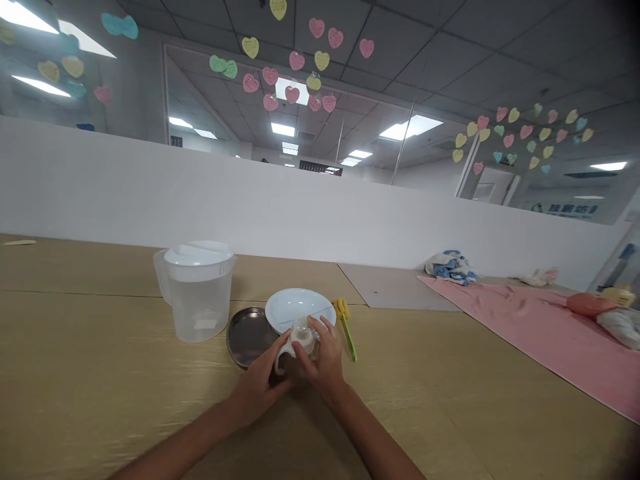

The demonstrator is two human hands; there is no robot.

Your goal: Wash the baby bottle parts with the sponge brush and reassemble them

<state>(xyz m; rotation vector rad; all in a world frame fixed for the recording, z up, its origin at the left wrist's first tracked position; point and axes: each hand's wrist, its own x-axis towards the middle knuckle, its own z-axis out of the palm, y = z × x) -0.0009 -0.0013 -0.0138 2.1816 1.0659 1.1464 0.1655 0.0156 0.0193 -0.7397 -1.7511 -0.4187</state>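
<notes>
A small clear and white bottle (303,331) with a nipple-like top and a curved white handle is between my two hands, in front of the bowl. My left hand (261,381) is closed on its left side, near the handle. My right hand (323,357) grips it from the right, fingers over the upper part. Just behind it sits a white bowl (293,301). To the left lies a round metal tray (246,335), partly behind my left hand. A yellow-headed brush with a green handle (349,333) lies right of the bowl.
A lidded translucent pitcher (200,303) stands at the left on the wooden table (100,380). A pink cloth (543,337) covers the right side, with a blue and white cloth (451,267) at its back edge. A white low wall (250,207) runs behind the table.
</notes>
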